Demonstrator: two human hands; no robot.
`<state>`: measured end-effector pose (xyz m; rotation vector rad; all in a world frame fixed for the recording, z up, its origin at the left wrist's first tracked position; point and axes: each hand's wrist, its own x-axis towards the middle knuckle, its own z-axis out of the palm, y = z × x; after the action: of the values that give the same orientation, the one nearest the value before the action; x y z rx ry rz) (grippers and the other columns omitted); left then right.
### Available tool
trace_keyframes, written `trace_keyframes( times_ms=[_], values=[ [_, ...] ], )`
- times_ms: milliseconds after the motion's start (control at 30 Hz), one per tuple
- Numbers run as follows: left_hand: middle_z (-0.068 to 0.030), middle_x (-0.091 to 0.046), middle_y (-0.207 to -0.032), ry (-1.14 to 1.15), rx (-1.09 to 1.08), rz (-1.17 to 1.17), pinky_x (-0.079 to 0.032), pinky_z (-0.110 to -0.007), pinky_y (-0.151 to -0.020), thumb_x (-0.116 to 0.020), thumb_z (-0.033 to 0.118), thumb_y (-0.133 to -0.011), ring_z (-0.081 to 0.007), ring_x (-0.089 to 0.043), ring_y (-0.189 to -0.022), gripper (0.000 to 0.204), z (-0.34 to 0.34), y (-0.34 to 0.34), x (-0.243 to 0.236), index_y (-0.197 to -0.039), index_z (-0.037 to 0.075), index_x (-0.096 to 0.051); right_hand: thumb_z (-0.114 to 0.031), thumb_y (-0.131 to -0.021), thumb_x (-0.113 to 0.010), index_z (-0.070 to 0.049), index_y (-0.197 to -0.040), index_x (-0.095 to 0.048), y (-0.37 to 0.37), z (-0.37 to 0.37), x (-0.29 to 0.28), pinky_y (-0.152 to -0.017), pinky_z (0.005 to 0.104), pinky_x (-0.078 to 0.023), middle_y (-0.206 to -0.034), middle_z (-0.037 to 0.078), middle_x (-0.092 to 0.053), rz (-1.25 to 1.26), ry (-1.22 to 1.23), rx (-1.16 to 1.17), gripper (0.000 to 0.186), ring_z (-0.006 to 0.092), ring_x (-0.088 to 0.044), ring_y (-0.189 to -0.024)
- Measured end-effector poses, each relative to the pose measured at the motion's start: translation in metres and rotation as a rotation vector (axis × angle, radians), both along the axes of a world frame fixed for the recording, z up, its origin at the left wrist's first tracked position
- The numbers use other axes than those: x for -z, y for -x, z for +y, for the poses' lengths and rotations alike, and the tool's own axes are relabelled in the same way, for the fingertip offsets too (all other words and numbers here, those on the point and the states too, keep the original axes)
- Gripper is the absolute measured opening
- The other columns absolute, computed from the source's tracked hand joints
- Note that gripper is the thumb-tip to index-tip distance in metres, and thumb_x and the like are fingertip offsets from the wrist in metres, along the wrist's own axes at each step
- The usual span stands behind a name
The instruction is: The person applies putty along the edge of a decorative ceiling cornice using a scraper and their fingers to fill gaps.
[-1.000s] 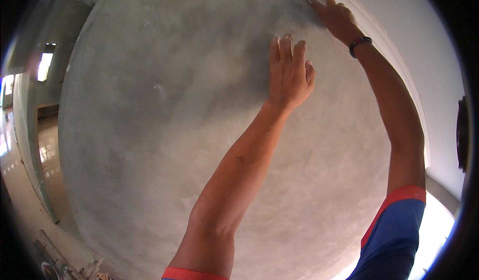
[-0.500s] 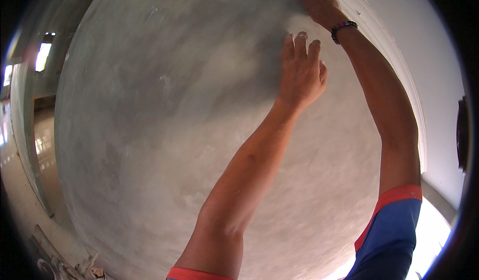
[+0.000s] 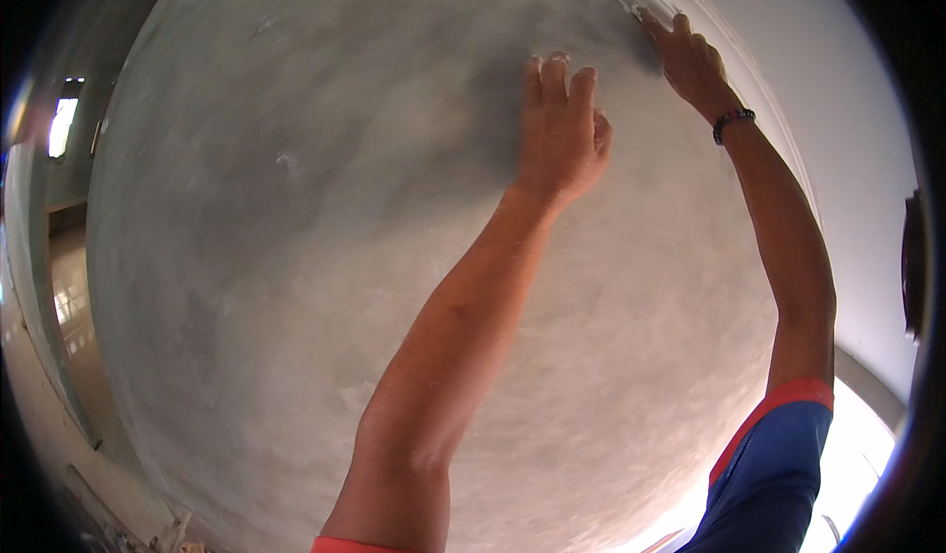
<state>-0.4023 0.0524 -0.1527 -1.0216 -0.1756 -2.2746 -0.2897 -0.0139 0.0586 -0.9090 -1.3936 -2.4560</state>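
The head view is showing both arms reaching up to a grey plastered wall [image 3: 325, 257], which is filling most of the picture and bulging with the lens. The left hand [image 3: 560, 137] is lying flat on the plaster with its fingers straight and close together, grasping nothing, simply pressing palm-down on the surface. The right hand [image 3: 690, 58] is sitting higher and further right, at the very top edge of the grey area, where the plaster is meeting a white border [image 3: 788, 109] that is running down along the right side. Its fingers are curling against that seam over a small pale patch; whether they are pinching a tool or a scrap of material I cannot tell, since the fingertips are hiding it. A dark beaded bracelet [image 3: 733, 121] is circling the right wrist. So the seam is lying up and to the right of the left hand, and the right hand is the nearer one, already touching it. The seam's long axis is sweeping from upper left to lower right.
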Motion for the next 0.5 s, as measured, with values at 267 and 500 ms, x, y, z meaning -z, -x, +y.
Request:
trace_keyframes(
  times_ms=[267, 500],
  values=[
    [-0.0257, -0.044, -0.122, 0.033, -0.065, 0.027, -0.035, -0.054, -0.099, -0.062, 0.005, -0.079, -0.0431, -0.042, -0.117, 0.045, 0.000, -0.003, -0.001, -0.120, -0.001, -0.045, 0.001, -0.085, -0.051, -0.033, -0.145, -0.033, -0.075, -0.025, 0.005, -0.067, 0.0451, -0.059, -0.106, 0.018, -0.049, 0.150, 0.089, 0.005, 0.070, 0.0336, -0.064, -0.080],
    [-0.0241, -0.046, -0.125, 0.034, -0.095, 0.038, -0.034, -0.053, -0.101, -0.060, 0.008, -0.083, -0.0404, -0.042, -0.120, 0.043, 0.000, -0.006, -0.002, -0.123, 0.002, -0.047, 0.002, -0.083, -0.052, -0.034, -0.146, -0.031, -0.138, -0.044, 0.012, -0.070, 0.0442, -0.059, -0.107, 0.017, -0.048, 0.243, 0.099, 0.024, 0.076, 0.0338, -0.063, -0.084]
  ],
)
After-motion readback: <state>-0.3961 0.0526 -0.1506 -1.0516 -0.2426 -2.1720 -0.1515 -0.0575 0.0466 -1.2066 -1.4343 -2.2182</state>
